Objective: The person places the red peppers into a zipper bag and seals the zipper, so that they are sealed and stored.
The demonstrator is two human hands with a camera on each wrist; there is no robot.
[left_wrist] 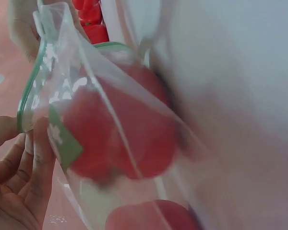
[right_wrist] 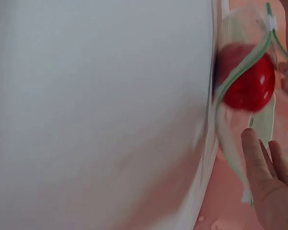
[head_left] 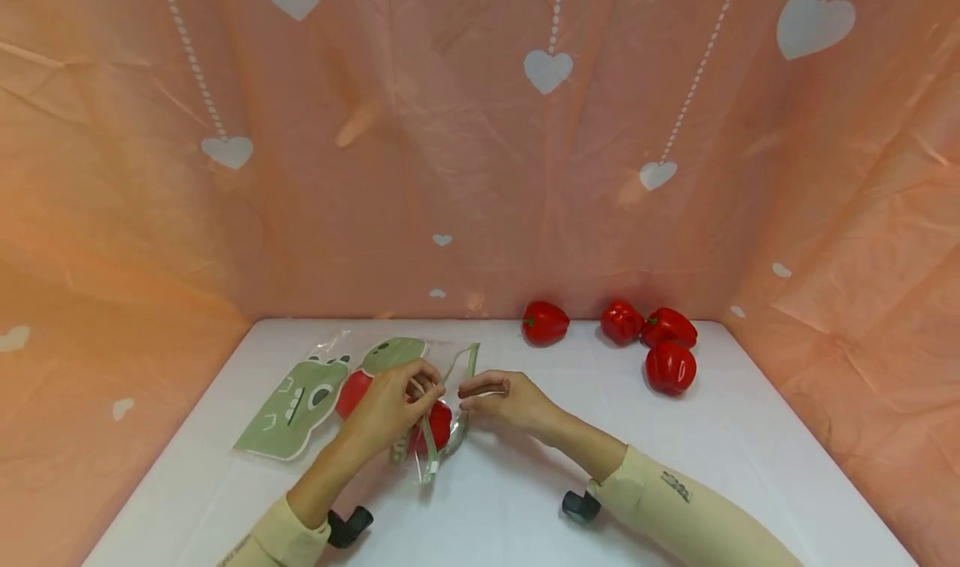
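A clear zip bag (head_left: pixel 426 471) with a green-edged mouth lies under both hands, its mouth spread apart. Inside it is a red bell pepper (head_left: pixel 439 425), seen through the plastic in the left wrist view and through the open mouth in the right wrist view. My left hand (head_left: pixel 393 404) pinches the bag's green rim (left_wrist: pixel 25 103) between thumb and fingers. By the opposite side of the mouth is my right hand (head_left: pixel 517 400), its fingers (right_wrist: pixel 254 158) fairly straight and close to the rim, holding nothing that shows. A second red shape (left_wrist: pixel 151 216) shows lower down; its kind is unclear.
A flat bag printed with a green dinosaur face (head_left: pixel 300 408) lies left on the white table (head_left: pixel 570 500). Several red peppers stand at the back right, among them a single one (head_left: pixel 546 323) and a front one (head_left: pixel 671 368). Orange cloth (head_left: pixel 480 175) with hearts encloses the table.
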